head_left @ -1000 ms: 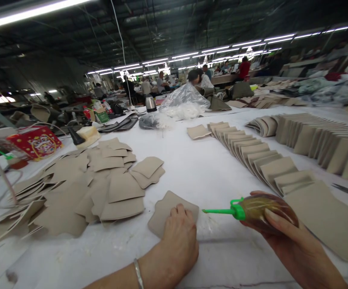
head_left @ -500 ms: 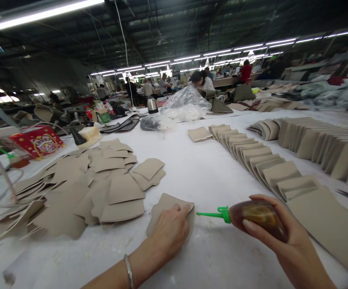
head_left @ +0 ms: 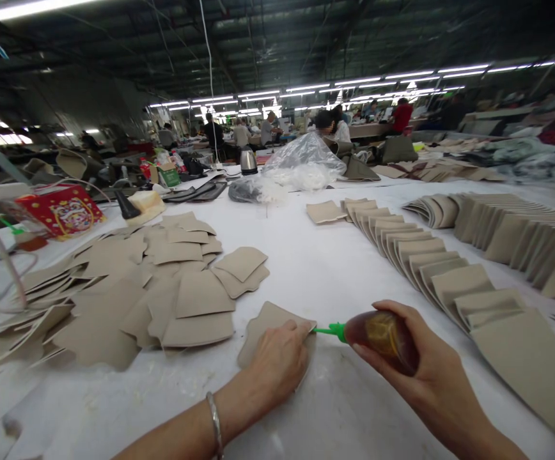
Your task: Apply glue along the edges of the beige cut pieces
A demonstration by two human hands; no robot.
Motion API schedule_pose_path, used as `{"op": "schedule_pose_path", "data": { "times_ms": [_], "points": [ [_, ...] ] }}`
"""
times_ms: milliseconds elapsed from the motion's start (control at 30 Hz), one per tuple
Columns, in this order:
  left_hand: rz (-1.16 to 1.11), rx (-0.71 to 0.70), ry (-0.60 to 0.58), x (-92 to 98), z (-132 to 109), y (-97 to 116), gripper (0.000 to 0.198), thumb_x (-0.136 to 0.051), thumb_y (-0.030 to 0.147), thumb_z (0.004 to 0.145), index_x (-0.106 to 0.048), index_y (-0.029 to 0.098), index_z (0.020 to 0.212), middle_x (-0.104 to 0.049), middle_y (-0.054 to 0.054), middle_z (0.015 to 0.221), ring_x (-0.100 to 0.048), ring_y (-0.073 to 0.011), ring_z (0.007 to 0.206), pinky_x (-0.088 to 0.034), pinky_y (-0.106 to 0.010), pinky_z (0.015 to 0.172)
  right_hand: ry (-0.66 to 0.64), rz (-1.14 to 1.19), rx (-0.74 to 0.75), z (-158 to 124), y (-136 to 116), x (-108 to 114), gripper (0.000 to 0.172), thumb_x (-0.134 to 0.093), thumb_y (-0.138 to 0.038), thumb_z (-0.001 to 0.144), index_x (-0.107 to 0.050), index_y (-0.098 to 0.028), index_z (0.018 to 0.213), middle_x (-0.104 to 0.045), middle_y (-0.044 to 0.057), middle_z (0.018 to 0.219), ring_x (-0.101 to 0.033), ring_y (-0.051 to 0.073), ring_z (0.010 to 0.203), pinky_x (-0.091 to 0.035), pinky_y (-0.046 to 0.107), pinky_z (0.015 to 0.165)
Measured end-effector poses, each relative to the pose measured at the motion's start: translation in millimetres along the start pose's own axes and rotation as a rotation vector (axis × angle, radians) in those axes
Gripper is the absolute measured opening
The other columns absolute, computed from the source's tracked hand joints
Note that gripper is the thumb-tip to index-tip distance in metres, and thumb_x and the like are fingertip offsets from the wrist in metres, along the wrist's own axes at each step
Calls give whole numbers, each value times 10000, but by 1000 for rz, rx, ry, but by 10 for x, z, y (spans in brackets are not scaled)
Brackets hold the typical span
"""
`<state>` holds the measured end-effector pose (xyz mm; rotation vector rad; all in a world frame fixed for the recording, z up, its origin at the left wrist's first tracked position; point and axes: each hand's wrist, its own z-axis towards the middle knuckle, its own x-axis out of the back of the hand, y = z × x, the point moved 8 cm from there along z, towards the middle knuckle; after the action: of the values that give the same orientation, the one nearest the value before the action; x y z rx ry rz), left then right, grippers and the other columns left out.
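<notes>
The right hand [head_left: 416, 361] grips a bottle [head_left: 376, 333], its green nozzle [head_left: 331, 330] at the edge of a beige piece [head_left: 257, 327] under the left hand [head_left: 279, 356]; whether those fingers [head_left: 300, 332] pinch it, I can't tell. A loose pile [head_left: 119, 297] lies left of both hands, a fanned row [head_left: 419, 248] to the right.

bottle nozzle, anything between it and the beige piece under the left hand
Nothing visible. The green nozzle of the bottle in the right hand is at the right edge of the beige piece; whether it touches is unclear. The left hand lies on the piece, close by the tip.
</notes>
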<state>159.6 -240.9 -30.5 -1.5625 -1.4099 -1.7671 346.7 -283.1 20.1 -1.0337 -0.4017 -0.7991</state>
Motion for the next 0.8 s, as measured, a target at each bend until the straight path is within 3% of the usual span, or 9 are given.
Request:
{"op": "schedule_pose_path", "data": {
  "times_ms": [267, 433, 633, 800],
  "points": [
    [45, 3, 12, -25, -2, -22, 481, -339, 157, 877, -569, 276, 1283, -675, -66, 990, -672, -268, 856, -527, -395, 787, -1, -20, 60, -114, 144, -24, 402, -659, -458, 867, -494, -278, 1188, -607, 26, 1087, -618, 219, 935, -485, 303, 791],
    [75, -11, 31, -37, -8, -14, 459, -346, 170, 887, -556, 285, 1278, -668, -58, 959, -668, -248, 819, -517, -364, 754, -29, 41, -47, -147, 277, -37, 409, -664, -483, 855, -511, -282, 1177, -617, 13, 1075, -627, 219, 908, -494, 300, 758],
    [99, -4, 36, -35, -18, -5, 451, -331, 188, 906, -534, 307, 1290, -660, -50, 962, -664, -242, 820, -506, -353, 729, 31, 47, -97, -72, 298, -10, 459, -684, -529, 813, -523, -280, 1162, -614, 13, 1070, -615, 238, 920, -485, 337, 788],
    [106, -2, 41, -51, -36, -2, 433, -349, 205, 900, -534, 319, 1275, -646, -37, 946, -656, -238, 799, -503, -352, 717, -53, 84, -200, -98, 303, -67, 473, -690, -555, 798, -525, -277, 1143, -638, 3, 976, -631, 226, 815, -497, 328, 711]
  ]
}}
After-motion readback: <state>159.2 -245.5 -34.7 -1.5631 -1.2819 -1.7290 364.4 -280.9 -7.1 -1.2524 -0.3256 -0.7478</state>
